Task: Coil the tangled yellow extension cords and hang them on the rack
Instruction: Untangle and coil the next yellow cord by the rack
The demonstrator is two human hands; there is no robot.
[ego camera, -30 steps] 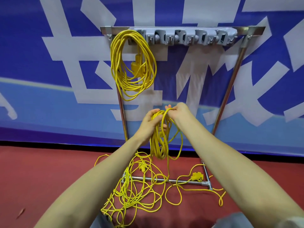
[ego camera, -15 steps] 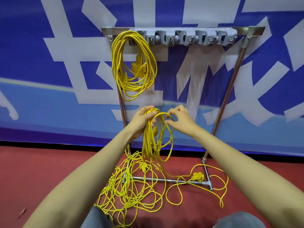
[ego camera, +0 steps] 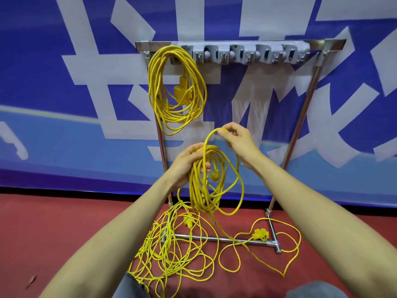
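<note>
L hand (ego camera: 184, 166) grips the top of a half-made coil (ego camera: 202, 190) of thin yellow cord in front of the rack (ego camera: 326, 42), btwn its two posts, w/ a yellow plug (ego camera: 214, 176) hanging inside the loops. R hand (ego camera: 240, 143), up and to the right of it, pinches a fresh loop (ego camera: 209, 136) by thumb and fingertips. The coil's tail runs down to a tangled heap (ego camera: 171, 254) on the red floor (ego camera: 43, 233) at the rack's left foot; a socket end (ego camera: 261, 234) lies by the base bar. A finished coil (ego camera: 176, 89) hangs at the left end of the top bar; the grey holders (ego camera: 247, 55) beside it stand free, and open space lies btwn the posts. Half a sec. earlier the R hand was just beside the L at the coil's top; it is now higher and apart.
</note>
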